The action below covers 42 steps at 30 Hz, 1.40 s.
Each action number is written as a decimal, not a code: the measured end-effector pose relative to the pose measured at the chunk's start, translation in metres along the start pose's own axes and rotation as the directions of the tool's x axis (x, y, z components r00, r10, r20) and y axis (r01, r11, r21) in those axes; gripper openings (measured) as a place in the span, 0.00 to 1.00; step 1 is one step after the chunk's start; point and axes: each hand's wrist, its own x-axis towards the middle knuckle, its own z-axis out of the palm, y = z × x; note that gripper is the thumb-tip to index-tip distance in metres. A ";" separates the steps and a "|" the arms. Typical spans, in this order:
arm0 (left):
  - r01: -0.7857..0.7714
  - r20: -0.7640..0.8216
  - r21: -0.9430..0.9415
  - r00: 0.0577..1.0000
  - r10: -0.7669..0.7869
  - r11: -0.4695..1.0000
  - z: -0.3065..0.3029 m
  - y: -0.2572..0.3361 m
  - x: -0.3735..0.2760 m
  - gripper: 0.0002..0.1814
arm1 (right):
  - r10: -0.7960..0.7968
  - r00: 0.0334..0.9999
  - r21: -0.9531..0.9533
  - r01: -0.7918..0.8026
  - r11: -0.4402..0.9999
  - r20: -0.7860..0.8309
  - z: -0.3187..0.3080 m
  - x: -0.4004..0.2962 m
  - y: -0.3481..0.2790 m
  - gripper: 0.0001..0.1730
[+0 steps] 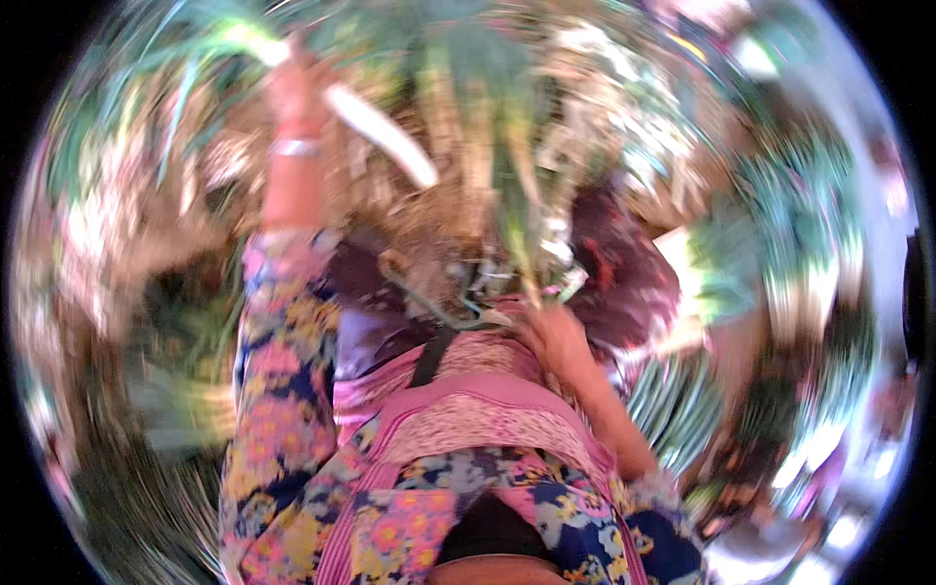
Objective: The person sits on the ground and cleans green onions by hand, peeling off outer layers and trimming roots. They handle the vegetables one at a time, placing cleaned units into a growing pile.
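Observation:
My left hand [296,95] reaches out at the upper left, closed around a leek or large green onion. Its white stalk [384,135] slants down to the right from the fist, and its green leaves [234,36] spread out on the other side. A pale band circles the left wrist. Close to my lap, my right hand [559,340] rests by the pink apron [453,402], fingers bent. A yellowish leaf [521,252] ends at its fingertips; blur hides whether they grip it.
More leeks or onions [475,110] lie ahead, leaves pointing away. Pale peelings [621,88] are heaped at the upper right. Bundles of green stalks [676,406] lie to the right. A dark red-patterned cloth [621,263] covers my right knee. Motion blurs the surroundings.

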 end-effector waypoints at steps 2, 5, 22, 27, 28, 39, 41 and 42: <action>0.002 0.152 -0.155 0.988 0.021 0.988 0.029 -0.011 -0.031 0.18 | -0.073 0.831 -0.073 0.039 0.997 -0.551 -0.039 0.021 -0.002 0.20; 0.169 0.528 -0.408 0.845 0.082 0.897 0.105 -0.014 -0.083 0.15 | -0.002 0.632 0.045 0.058 0.997 -0.775 -0.083 0.026 -0.026 0.27; -0.359 0.630 0.756 0.626 -0.460 0.547 0.018 -0.162 -0.253 0.22 | 0.883 0.452 -0.288 -0.835 0.469 0.128 0.145 -0.043 0.422 0.25; 0.766 0.253 0.594 0.111 -0.961 0.245 0.026 -0.183 -0.316 0.23 | 0.982 0.044 0.566 -0.812 0.142 -0.184 0.207 -0.100 0.449 0.28; 0.839 0.304 0.522 -0.018 -0.952 0.151 0.042 -0.173 -0.321 0.22 | 0.978 0.062 0.580 -0.797 0.169 -0.199 0.189 -0.094 0.434 0.29; 0.563 0.607 0.025 0.648 -0.460 0.826 0.116 -0.044 -0.334 0.12 | 0.249 0.835 0.616 0.131 0.777 -0.491 -0.073 -0.095 0.029 0.26; 0.537 0.616 -0.203 0.720 -0.320 0.819 0.130 -0.039 -0.324 0.08 | 0.182 0.908 0.595 0.087 0.799 -0.377 -0.047 -0.092 0.004 0.28; 0.540 0.668 -0.307 0.709 -0.227 0.784 0.133 -0.020 -0.317 0.08 | 0.236 0.925 0.654 0.017 0.756 -0.297 -0.039 -0.091 -0.007 0.27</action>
